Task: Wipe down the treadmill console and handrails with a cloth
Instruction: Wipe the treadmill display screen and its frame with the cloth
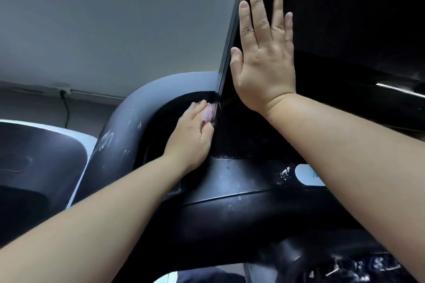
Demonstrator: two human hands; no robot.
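Cloth (208, 111), pink and fuzzy, shows as a small bunch between my left hand (190, 135) and the left edge of the treadmill's tall black screen (345, 18). It sits low down, just above where the screen meets the console base (241, 177). On my feed the left hand has its fingers curled round the cloth and presses it against that thin edge; most of the cloth is hidden under the fingers.

My right hand (264, 62) lies flat on the face of the screen, higher up and just inside the same edge. Its fingers are straight and slightly spread, and it holds nothing. The two hands are apart.

The grey curved handrail (119, 135) sweeps round to the left of the left hand, with pale scuffs on its surface. The console base is black and dotted with pale specks, and a white oval sticker (307, 174) sits on it beside my right forearm.

At far left I see part of another dark machine (34, 156) with a white rim. A black cable (66, 108) runs down the grey wall (115, 30) behind.
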